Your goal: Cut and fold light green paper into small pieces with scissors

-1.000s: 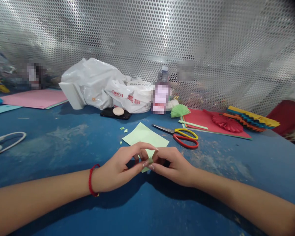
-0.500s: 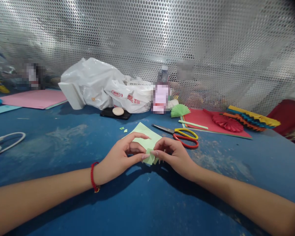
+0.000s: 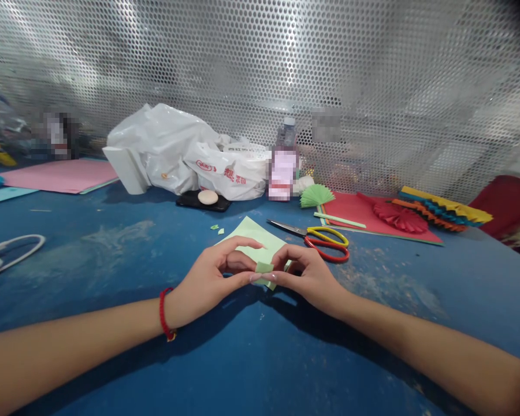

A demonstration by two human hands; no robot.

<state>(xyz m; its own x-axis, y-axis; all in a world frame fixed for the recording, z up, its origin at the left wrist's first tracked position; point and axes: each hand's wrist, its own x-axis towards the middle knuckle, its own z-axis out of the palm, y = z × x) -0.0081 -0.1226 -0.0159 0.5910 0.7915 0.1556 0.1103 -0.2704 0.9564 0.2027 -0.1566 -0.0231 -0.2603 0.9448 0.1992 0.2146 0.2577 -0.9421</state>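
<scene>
Paper piece (image 3: 264, 267), pale green, over the near part of a green sheet (image 3: 252, 233) on the worktop (image 3: 156, 370) — left hand (image 3: 216, 268) and right hand (image 3: 312, 280) pinch it, each grip narrowed to the paper, probably steadying both ends. Scissors (image 3: 308, 232) lie far-right, seemingly parked within reach.

Red Chinese chars (image 3: 234, 175) & red oval logo (image 3: 204, 165) on front white plastic bag (image 3: 253, 186), too blurry to read w/ certainty; dark print (image 3: 241, 149) above, illeg.; bottle label (image 3: 283, 172) pixelated, unreadable.
</scene>
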